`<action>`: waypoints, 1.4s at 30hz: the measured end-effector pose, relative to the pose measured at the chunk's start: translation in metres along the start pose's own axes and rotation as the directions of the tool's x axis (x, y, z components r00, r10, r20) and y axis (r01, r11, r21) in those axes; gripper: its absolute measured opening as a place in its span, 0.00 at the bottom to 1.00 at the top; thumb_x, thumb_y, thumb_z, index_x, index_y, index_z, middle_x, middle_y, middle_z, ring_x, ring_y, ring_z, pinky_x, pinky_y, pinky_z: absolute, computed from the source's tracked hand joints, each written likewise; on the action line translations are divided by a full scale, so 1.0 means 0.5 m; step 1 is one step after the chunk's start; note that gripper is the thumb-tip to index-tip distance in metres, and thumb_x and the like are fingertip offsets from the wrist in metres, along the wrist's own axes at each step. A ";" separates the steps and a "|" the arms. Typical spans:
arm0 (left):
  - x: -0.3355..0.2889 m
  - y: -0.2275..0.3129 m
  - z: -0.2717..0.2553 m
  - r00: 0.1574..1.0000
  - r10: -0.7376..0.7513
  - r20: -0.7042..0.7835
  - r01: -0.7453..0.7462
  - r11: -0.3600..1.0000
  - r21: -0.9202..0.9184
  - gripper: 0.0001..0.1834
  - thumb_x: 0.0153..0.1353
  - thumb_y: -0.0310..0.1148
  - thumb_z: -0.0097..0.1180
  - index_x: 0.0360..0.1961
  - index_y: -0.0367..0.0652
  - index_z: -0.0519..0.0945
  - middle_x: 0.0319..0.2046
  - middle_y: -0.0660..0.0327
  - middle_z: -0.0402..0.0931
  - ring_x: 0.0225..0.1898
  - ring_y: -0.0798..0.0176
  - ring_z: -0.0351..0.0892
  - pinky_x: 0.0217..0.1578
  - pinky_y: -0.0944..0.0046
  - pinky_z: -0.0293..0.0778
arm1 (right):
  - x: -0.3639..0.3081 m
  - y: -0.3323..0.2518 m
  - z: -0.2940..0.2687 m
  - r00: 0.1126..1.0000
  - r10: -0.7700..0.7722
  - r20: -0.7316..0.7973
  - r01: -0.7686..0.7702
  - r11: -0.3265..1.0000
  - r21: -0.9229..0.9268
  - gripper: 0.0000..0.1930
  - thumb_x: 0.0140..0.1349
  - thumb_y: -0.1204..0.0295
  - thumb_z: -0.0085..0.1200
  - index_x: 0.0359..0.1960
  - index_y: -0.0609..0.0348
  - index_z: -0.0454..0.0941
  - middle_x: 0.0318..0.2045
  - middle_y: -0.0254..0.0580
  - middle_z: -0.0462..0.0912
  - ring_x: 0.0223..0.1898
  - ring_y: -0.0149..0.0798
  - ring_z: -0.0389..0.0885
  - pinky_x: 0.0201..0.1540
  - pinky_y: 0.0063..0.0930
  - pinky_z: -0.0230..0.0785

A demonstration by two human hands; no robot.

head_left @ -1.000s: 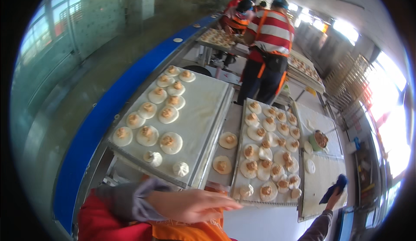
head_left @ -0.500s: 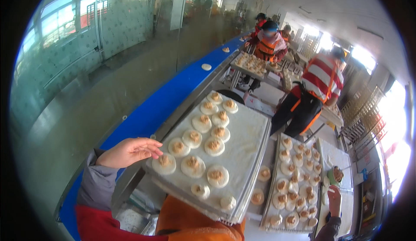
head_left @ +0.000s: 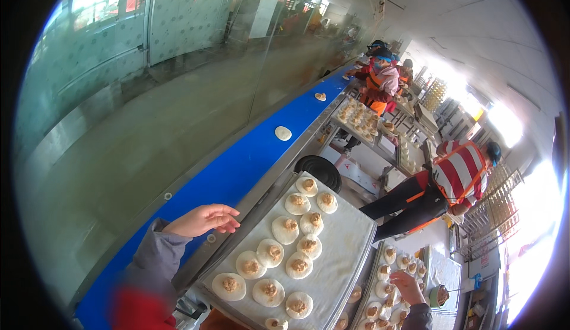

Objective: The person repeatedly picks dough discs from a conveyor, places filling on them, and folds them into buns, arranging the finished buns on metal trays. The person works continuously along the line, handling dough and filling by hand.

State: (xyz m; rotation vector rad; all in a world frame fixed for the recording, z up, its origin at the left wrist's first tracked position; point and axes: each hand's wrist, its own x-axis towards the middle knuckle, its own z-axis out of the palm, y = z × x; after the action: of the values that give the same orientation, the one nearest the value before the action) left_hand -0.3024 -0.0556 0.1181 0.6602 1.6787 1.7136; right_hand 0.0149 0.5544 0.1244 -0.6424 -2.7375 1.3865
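My left hand (head_left: 208,220) hovers between the blue conveyor belt (head_left: 199,184) and a cloth-lined tray (head_left: 341,223), fingers loosely stretched and nothing in them. Flat white dough rounds topped with brown filling, such as this dough round (head_left: 269,292), cover the tray's left part. Over a second tray of filled rounds (head_left: 372,312) on the right is my right hand (head_left: 407,286), its fingers loosely bent and apart, with no object visible in them. Beside it, a green bowl of brown filling (head_left: 439,295) has a utensil handle sticking out.
A plain dough round (head_left: 283,133) and a filled round (head_left: 320,96) lie on the belt. A black round tub (head_left: 319,172) sits behind the near tray. A person in a striped top (head_left: 460,172) bends at the right; other workers (head_left: 380,83) stand farther along the belt.
My right hand has moved left from beside the green bowl to over the second tray. My left hand has lifted off the near tray's edge rounds. The view has shifted.
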 end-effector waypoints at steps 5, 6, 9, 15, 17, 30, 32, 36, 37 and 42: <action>0.106 -0.022 -0.118 0.990 -0.142 0.001 0.142 0.989 -0.044 0.19 0.77 0.37 0.46 0.63 0.39 0.71 0.53 0.54 0.80 0.51 0.61 0.82 0.50 0.63 0.78 | 0.034 -0.101 0.010 1.000 0.011 0.014 -0.011 0.999 0.044 0.11 0.67 0.85 0.51 0.49 0.67 0.79 0.44 0.41 0.85 0.46 0.33 0.84 0.51 0.27 0.78; 0.145 -0.034 -0.149 0.983 -0.181 -0.023 0.179 0.982 -0.060 0.19 0.76 0.39 0.47 0.62 0.41 0.72 0.52 0.54 0.80 0.50 0.62 0.82 0.49 0.61 0.78 | 0.032 -0.116 0.014 1.000 0.012 0.015 -0.013 0.998 0.061 0.11 0.67 0.85 0.51 0.49 0.67 0.79 0.45 0.41 0.84 0.46 0.34 0.84 0.51 0.27 0.77; 0.293 -0.093 -0.248 0.943 -0.292 -0.158 0.258 0.944 -0.204 0.21 0.74 0.45 0.50 0.60 0.44 0.72 0.52 0.56 0.78 0.49 0.61 0.80 0.48 0.56 0.79 | 0.010 -0.151 0.032 1.000 -0.013 -0.002 0.014 0.992 0.129 0.11 0.68 0.84 0.50 0.50 0.66 0.79 0.44 0.41 0.84 0.46 0.35 0.83 0.52 0.29 0.77; 0.615 -0.278 -0.354 0.763 -0.418 -0.493 0.349 0.909 -0.229 0.25 0.69 0.46 0.55 0.61 0.44 0.72 0.51 0.57 0.75 0.50 0.56 0.77 0.48 0.49 0.79 | -0.052 -0.183 0.076 0.980 0.198 -0.004 -0.198 0.980 0.009 0.12 0.69 0.80 0.49 0.51 0.67 0.78 0.46 0.43 0.85 0.46 0.35 0.84 0.50 0.27 0.76; 0.698 -0.317 -0.344 0.681 -0.300 -0.668 0.438 0.898 0.043 0.25 0.66 0.44 0.57 0.60 0.42 0.74 0.55 0.50 0.76 0.55 0.49 0.76 0.53 0.48 0.76 | -0.049 -0.195 0.092 0.968 0.251 -0.009 -0.251 0.968 0.003 0.12 0.69 0.80 0.49 0.52 0.67 0.78 0.46 0.43 0.85 0.46 0.35 0.84 0.51 0.27 0.76; 0.611 -0.331 -0.345 0.786 -0.142 -0.601 0.584 0.487 0.649 0.31 0.48 0.46 0.76 0.46 0.37 0.78 0.47 0.43 0.81 0.51 0.44 0.81 0.50 0.48 0.76 | 0.047 -0.244 0.132 0.948 0.318 0.022 -0.318 0.948 0.001 0.12 0.69 0.79 0.49 0.52 0.67 0.78 0.46 0.43 0.85 0.46 0.35 0.84 0.51 0.27 0.76; 0.564 -0.337 -0.343 0.797 -0.065 -0.600 0.555 0.471 0.686 0.28 0.46 0.46 0.76 0.41 0.38 0.80 0.45 0.45 0.82 0.49 0.45 0.81 0.48 0.48 0.76 | 0.066 -0.243 0.141 0.957 0.287 0.040 -0.287 0.958 0.017 0.12 0.69 0.79 0.50 0.52 0.67 0.78 0.46 0.44 0.85 0.46 0.35 0.84 0.51 0.27 0.76; 0.461 -0.347 -0.335 0.849 -0.192 -0.492 0.509 0.551 0.662 0.25 0.44 0.45 0.76 0.37 0.40 0.82 0.44 0.50 0.82 0.44 0.45 0.81 0.45 0.49 0.76 | 0.122 -0.253 0.173 0.975 0.203 0.091 -0.208 0.977 0.038 0.12 0.69 0.79 0.50 0.52 0.67 0.78 0.46 0.43 0.85 0.46 0.35 0.84 0.52 0.28 0.75; 0.439 -0.343 -0.331 0.871 -0.235 -0.432 0.485 0.553 0.678 0.25 0.44 0.45 0.76 0.37 0.40 0.81 0.44 0.50 0.81 0.43 0.45 0.81 0.44 0.49 0.76 | 0.138 -0.258 0.182 0.976 0.190 0.110 -0.195 0.980 0.036 0.12 0.70 0.79 0.50 0.52 0.67 0.77 0.45 0.43 0.85 0.47 0.35 0.84 0.52 0.28 0.75; 0.262 -0.303 -0.291 0.998 0.057 -0.031 -0.010 0.600 0.800 0.12 0.58 0.29 0.64 0.40 0.41 0.75 0.43 0.49 0.80 0.42 0.43 0.80 0.36 0.46 0.74 | 0.188 -0.288 0.207 0.970 0.169 0.172 -0.176 0.984 0.027 0.11 0.71 0.79 0.51 0.52 0.66 0.77 0.46 0.42 0.85 0.48 0.32 0.84 0.53 0.26 0.76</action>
State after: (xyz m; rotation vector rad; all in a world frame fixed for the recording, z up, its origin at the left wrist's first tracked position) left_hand -0.4825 -0.0601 -0.0517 1.0447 2.4956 0.8934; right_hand -0.1418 0.4331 0.1563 -0.8145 -2.8303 1.6007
